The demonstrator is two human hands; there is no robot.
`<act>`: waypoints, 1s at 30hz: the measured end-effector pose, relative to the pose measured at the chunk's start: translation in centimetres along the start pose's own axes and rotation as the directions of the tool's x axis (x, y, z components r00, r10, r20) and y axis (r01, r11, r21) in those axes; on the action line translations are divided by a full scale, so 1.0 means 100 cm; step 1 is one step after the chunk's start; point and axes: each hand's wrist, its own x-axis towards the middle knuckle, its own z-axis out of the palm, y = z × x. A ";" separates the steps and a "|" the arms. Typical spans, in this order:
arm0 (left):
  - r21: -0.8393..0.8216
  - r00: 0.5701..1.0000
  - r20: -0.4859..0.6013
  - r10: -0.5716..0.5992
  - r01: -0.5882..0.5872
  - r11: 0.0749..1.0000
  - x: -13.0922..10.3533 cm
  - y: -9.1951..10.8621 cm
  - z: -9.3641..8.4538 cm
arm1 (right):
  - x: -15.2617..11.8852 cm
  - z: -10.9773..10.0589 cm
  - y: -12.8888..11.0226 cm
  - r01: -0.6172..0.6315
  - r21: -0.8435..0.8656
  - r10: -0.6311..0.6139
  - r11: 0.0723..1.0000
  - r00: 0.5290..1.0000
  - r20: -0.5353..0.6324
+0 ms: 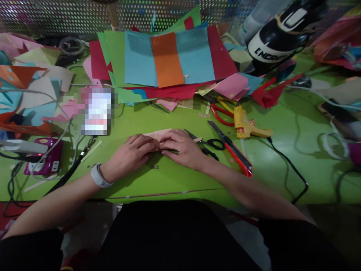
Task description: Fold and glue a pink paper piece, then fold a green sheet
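Observation:
A pale pink piece of paper point(160, 134) lies on the green table point(175, 180), partly covered by my fingers. My left hand point(131, 156) holds its left side, fingers bent over the edge. From the right, my right hand point(182, 148) grips the paper, with thumb and fingertips pressed together near its front edge. The fingertips of both hands almost meet. Just right of my right hand lie black scissors point(216, 144), their blades partly behind the hand. A red utility knife point(235, 154) lies beside them.
A yellow glue gun point(245, 124) and red-handled pliers point(222, 114) lie to the right. Coloured sheets point(167, 56) are stacked at the back, near a black bottle point(276, 41). On the left are a phone point(97, 113), a purple power strip point(47, 156), cables and paper scraps.

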 end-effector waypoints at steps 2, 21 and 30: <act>0.023 1.000 -0.001 0.007 -0.007 1.000 0.000 -0.001 0.001 | 0.000 0.000 0.000 -0.004 0.005 0.004 1.000 1.000 0.007; -0.114 0.997 -0.056 -0.058 0.051 0.992 0.003 0.000 -0.001 | 0.001 0.002 -0.007 -0.096 -0.087 0.100 0.992 0.994 0.045; -0.079 0.996 -0.080 -0.025 0.019 0.997 0.003 -0.002 0.002 | 0.004 -0.001 -0.012 -0.186 -0.138 0.204 0.973 0.970 0.130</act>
